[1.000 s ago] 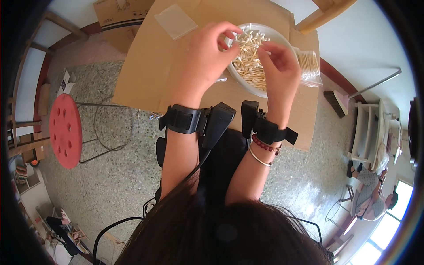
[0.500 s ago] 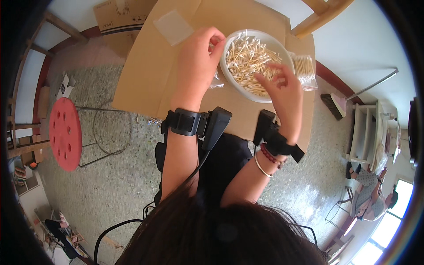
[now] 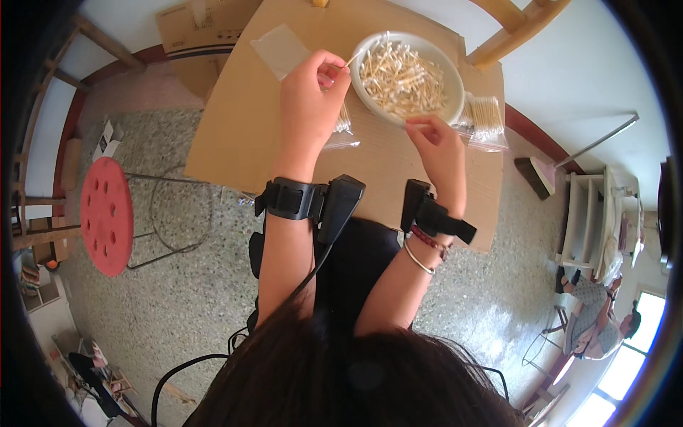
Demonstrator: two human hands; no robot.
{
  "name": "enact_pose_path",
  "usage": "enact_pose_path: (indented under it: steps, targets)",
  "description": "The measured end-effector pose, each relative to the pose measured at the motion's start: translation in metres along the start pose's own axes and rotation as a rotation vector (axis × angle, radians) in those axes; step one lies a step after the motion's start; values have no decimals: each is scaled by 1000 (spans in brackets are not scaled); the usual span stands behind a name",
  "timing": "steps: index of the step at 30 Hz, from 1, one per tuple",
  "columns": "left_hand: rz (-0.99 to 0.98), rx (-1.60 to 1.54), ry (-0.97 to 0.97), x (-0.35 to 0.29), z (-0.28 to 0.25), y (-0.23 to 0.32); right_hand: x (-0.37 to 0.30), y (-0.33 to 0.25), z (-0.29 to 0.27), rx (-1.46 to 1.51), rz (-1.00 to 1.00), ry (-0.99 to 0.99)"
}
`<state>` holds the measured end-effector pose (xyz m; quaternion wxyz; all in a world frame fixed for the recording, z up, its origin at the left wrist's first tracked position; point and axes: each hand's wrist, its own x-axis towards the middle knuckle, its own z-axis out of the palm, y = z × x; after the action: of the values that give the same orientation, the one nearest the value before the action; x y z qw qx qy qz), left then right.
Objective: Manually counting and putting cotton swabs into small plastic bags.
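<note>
A round white bowl (image 3: 456, 75) heaped with cotton swabs (image 3: 402, 77) stands on the cardboard-topped table. My left hand (image 3: 313, 92) is closed in a pinch at the bowl's left rim, with one thin cotton swab (image 3: 352, 58) sticking out from its fingertips. At the near rim, my right hand (image 3: 439, 142) has thumb and fingers pressed together; what they hold, if anything, is hard to make out. Partly hidden behind my left hand lies a clear bag (image 3: 344, 140) with swabs in it. Another clear bag of bundled swabs (image 3: 486, 119) rests right of the bowl.
A flat clear plastic bag (image 3: 279, 51) lies on the cardboard (image 3: 242, 121) at the far left. Wooden chair parts (image 3: 516, 32) border the table's far right. A red stool (image 3: 107, 215) stands to the left, a broom (image 3: 537, 176) to the right. Another person (image 3: 594, 317) sits at far right.
My right hand has drawn back from over the swabs to the near rim, its fingers closing. A swab now shows in my left fingertips. The bowl sits slightly higher in view.
</note>
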<state>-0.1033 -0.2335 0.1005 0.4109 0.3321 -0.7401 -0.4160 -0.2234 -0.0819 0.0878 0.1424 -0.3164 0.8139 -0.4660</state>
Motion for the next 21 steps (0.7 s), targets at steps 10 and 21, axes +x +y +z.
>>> enact_pose_path:
  steps: [10, 21]
  targets:
    - [-212, -526, -475, -1, -4, 14, 6, -31, 13, 453, -75, -22]
    - [-208, -107, -493, -8, -11, -12, 5, -38, 12, 415, 9, 12]
